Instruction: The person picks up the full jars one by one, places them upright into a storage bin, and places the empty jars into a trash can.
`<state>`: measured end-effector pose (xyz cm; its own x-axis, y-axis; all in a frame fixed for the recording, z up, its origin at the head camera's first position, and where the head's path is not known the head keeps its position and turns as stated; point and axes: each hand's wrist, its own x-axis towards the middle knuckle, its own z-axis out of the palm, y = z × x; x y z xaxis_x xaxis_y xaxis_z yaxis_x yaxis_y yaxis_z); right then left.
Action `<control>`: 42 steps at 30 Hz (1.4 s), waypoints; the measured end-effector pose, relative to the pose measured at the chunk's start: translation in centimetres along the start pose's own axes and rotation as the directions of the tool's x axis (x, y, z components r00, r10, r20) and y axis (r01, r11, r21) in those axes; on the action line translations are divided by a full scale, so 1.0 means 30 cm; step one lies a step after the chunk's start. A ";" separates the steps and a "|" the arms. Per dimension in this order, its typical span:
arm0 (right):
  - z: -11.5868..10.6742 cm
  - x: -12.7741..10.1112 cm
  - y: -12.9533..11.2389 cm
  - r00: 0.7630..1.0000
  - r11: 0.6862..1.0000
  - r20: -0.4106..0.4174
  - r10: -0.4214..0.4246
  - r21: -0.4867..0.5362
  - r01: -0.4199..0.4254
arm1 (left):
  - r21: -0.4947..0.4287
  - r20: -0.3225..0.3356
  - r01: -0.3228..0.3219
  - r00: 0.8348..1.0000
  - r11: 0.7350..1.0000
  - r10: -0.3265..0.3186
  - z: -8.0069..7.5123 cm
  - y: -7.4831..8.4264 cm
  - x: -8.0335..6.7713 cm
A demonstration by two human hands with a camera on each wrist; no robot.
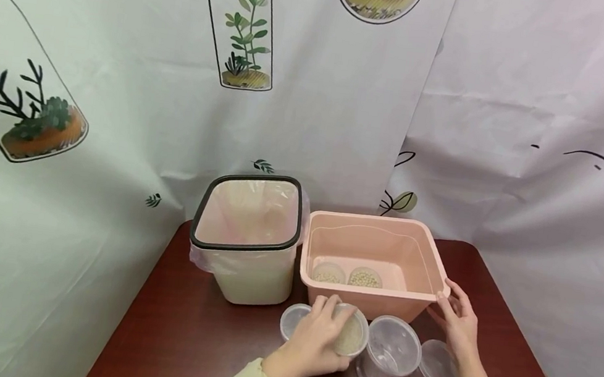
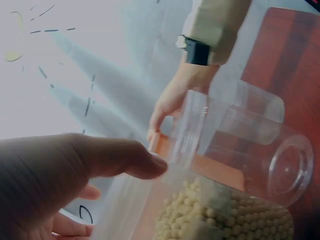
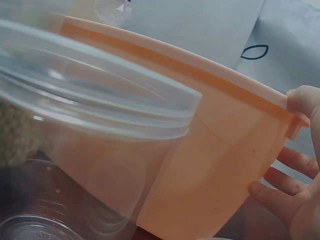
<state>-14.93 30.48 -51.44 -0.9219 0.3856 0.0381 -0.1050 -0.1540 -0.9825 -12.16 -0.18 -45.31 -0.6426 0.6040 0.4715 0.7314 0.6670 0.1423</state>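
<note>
My left hand (image 1: 318,339) grips a clear tub of pale beans (image 1: 351,336) from above, just in front of the pink basin (image 1: 428,259). In the left wrist view my thumb (image 2: 120,160) lies over that bean tub (image 2: 225,215). My right hand (image 1: 455,318) holds the basin's front right corner. The right wrist view has its thumb (image 3: 301,100) on the basin's rim (image 3: 210,145) and its fingers under the lip. An empty clear tub (image 1: 392,351) stands between my hands. Two tubs of beans (image 1: 348,275) sit inside the basin.
A cream bin with a black rim and a plastic liner (image 1: 246,232) stands left of the basin. A clear lid (image 1: 436,362) lies by my right wrist, and another clear lid or tub (image 1: 291,319) sits left of my left hand. A printed curtain hangs close behind the dark wooden table (image 1: 179,336).
</note>
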 end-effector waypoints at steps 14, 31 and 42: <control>-0.007 0.005 0.008 1.000 1.000 -0.004 0.001 -0.005 -0.001 | -0.258 -0.028 0.134 0.989 0.957 -0.146 -0.077 -0.030 0.054; 0.000 0.003 0.000 1.000 1.000 0.005 0.006 0.007 -0.007 | -0.358 -0.139 0.026 0.987 0.933 -0.081 -0.147 -0.045 0.123; -0.025 0.030 0.050 0.999 0.999 0.001 -0.034 0.004 0.034 | -0.367 -0.112 0.012 0.992 0.930 -0.057 -0.213 -0.030 0.190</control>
<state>-15.63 31.27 -53.01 -0.9183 0.3894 0.0715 -0.1376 -0.1447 -0.9799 -15.02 -0.13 -37.19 -0.6539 0.5120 0.5570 0.7561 0.4680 0.4575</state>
